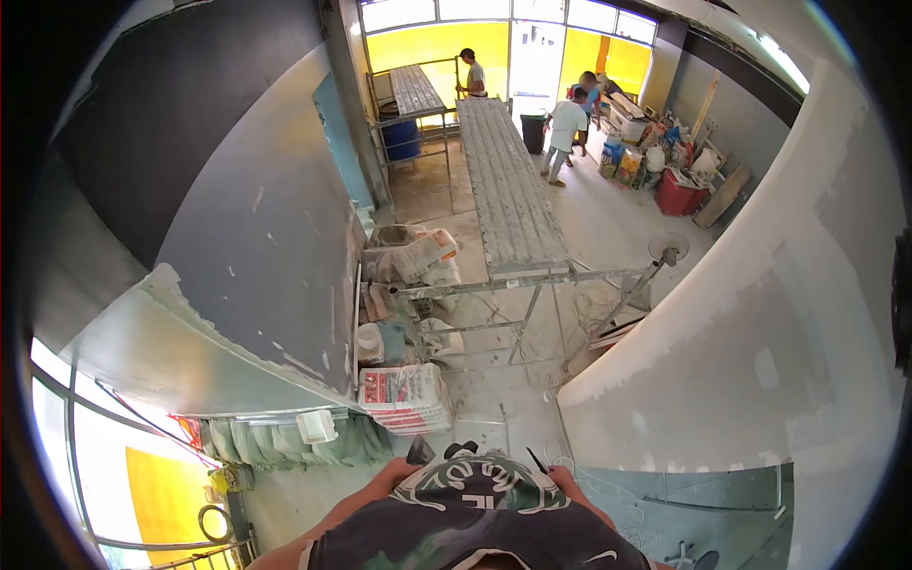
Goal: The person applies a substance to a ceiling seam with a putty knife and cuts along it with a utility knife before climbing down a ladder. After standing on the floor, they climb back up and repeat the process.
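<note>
My left hand (394, 473) is at the lower middle, beside the front of the dark patterned shirt (475, 508). It is closed on a putty knife (419, 450) with a wide grey blade pointing up. On the other side of the shirt, my right hand (562, 475) is closed around a thin dark tool (537, 460), seen nearly edge-on. Neither tool touches a wall. The lower parts of both hands are partly hidden by the shirt and arms.
A long scaffold plank (513, 190) on a metal frame stands ahead. Stacked bags (404, 394) lie left of centre. Curved, patched walls (722, 380) rise on both sides. Several people (565, 128) are at the far end, near a red tub (676, 195).
</note>
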